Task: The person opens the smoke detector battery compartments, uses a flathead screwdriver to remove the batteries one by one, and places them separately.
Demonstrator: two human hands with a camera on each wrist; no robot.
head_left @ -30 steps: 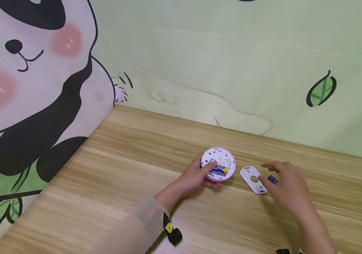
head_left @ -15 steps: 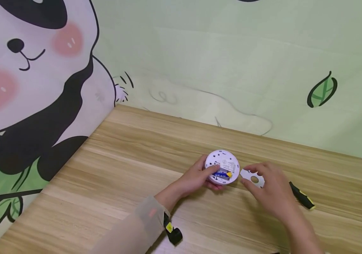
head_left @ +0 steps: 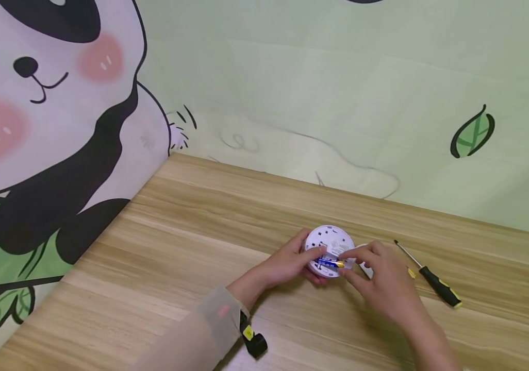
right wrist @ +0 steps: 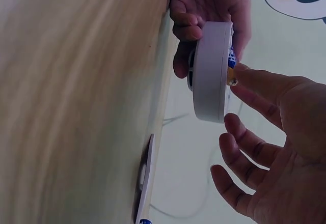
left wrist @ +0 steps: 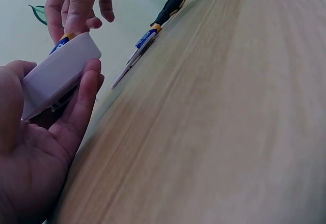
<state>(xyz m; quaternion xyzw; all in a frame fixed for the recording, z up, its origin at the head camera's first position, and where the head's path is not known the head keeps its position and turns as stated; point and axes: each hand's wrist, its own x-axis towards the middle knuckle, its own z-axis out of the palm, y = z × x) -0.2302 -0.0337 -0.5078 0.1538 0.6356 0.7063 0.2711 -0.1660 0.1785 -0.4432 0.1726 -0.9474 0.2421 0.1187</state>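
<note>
My left hand holds a round white smoke detector above the table, thumb across its back and fingers beneath. Its back, with small slots and a printed label, faces up. A blue and yellow battery lies at the open battery compartment, its yellow end sticking out past the casing in the right wrist view. My right hand pinches that yellow end between thumb and forefinger; the other fingers are loosely bent and hold nothing. The battery's far end is partly hidden under my left thumb.
A white mounting plate lies on the table, mostly hidden behind my right hand in the head view. Beside it is a second battery. Right of them lies a black and yellow screwdriver. A panda-print backdrop stands behind the table.
My right hand has moved left from over the plate and loose battery to the battery in the smoke detector and now pinches it. My left hand shifts slightly right and nearer. The screwdriver is uncovered.
</note>
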